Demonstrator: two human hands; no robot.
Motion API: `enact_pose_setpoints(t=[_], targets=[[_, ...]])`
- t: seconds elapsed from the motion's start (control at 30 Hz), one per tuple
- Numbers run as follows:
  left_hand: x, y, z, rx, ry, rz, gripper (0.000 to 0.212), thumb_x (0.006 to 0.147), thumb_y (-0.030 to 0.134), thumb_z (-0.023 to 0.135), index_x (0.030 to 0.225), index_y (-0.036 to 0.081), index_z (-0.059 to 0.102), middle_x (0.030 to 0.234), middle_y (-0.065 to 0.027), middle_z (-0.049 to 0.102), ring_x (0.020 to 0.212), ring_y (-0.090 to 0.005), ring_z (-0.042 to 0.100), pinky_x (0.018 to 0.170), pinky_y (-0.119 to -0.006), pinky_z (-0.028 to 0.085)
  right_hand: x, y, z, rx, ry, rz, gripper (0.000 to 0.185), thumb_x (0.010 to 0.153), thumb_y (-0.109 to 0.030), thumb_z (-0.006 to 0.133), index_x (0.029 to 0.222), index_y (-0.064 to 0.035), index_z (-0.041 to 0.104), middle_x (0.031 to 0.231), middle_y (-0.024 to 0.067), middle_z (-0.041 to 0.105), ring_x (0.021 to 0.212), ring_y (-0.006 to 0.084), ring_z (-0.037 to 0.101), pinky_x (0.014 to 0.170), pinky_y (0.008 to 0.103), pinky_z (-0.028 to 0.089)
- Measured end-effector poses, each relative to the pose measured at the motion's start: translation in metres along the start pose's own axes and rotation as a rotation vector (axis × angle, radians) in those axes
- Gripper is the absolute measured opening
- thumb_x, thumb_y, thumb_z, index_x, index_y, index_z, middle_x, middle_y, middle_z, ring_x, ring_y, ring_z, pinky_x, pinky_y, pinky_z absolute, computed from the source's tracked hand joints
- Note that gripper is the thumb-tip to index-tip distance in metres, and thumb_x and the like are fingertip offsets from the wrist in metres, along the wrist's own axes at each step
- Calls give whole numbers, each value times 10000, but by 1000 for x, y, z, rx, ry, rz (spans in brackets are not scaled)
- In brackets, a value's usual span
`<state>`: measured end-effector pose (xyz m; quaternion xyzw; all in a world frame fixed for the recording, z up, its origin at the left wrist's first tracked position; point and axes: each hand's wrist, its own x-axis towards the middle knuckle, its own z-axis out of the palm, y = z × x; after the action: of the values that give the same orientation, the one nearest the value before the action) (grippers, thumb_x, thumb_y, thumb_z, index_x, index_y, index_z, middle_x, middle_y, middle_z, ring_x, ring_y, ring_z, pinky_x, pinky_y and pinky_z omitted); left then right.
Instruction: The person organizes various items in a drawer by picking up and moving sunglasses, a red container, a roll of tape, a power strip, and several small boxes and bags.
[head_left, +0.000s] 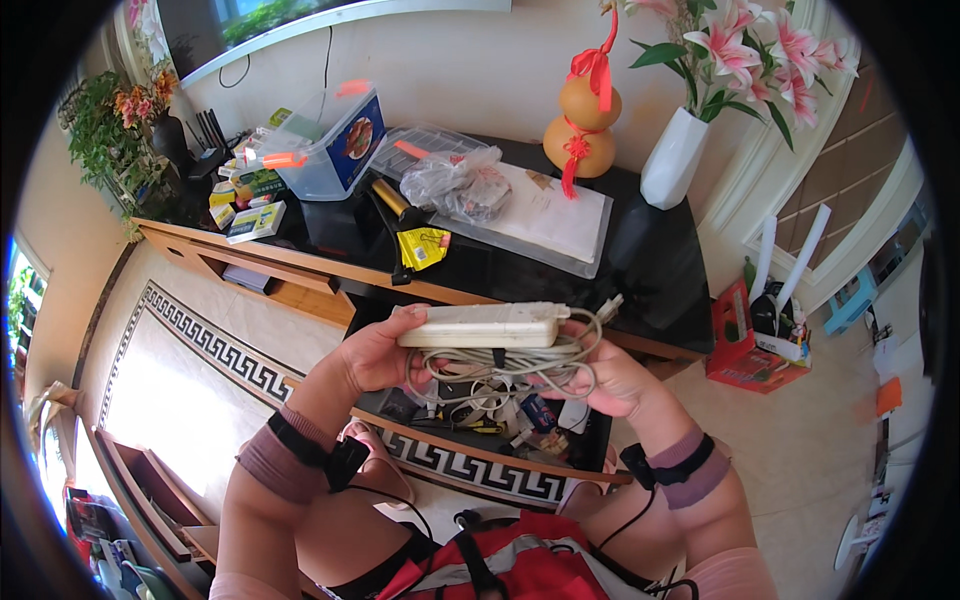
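Between my two hands is a white power strip (480, 327) with its grey cord (510, 364) coiled and bunched along its lower side. My left hand (386, 349) grips the strip's left end, thumb on top and fingertips at the cord. On the other end, my right hand (611, 367) holds the coils and the strip's right end; the plug (611, 306) sticks out above it. Below them an open drawer (487, 457) holds cables, a blue packet (538, 412), a white object (574, 415) and other small items. Part of the drawer is hidden behind the power strip and cord.
On the black cabinet top (517, 259) stand a clear plastic bin (315, 161), medicine-like boxes (256, 221), a crumpled plastic bag (457, 184), a document folder (559, 214), a gourd ornament (579, 142) and a white vase (675, 161). A red carton (757, 367) sits on the floor at right.
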<state>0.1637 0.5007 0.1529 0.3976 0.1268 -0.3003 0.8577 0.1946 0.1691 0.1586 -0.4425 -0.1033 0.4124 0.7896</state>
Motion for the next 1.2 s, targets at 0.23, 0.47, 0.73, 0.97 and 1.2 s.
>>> enact_pose_setpoints(t=[0.23,0.47,0.73,0.97,1.2], targets=[[23,-14,-51,70,130,-148,500,923,248,600,1359,261,355,1243,-101,536,943,-291,624,710,-407,523,19,49,-35,406,-23,228,479,853,-156,510,1323,-75,465,1229,199,576,1063,355,602,934,485,464],[58,-30,-104,74,289,-258,743,834,98,699,1366,319,230,1205,-152,522,922,-353,619,678,-474,495,63,102,-46,248,510,491,371,862,-341,669,1177,-174,566,1124,92,574,913,295,579,769,459,480],[114,-49,-149,88,485,-249,489,836,135,673,1268,163,446,1197,-164,540,990,-345,593,692,-505,472,129,143,-107,70,607,516,298,871,-311,661,1104,-145,578,1067,73,605,880,271,570,721,441,433],[150,-51,-148,214,648,-228,531,823,59,676,1283,142,424,1233,-146,506,1091,-349,559,842,-571,485,151,180,-140,224,570,355,252,898,-206,614,1141,-177,552,1071,47,600,890,245,586,718,468,445],[162,-60,-212,2333,-61,46,755,516,216,801,1239,185,587,1163,-64,646,1158,-250,568,1055,-419,345,181,206,-148,154,709,328,458,829,-30,618,1245,-128,454,1150,115,567,945,293,610,680,435,522]])
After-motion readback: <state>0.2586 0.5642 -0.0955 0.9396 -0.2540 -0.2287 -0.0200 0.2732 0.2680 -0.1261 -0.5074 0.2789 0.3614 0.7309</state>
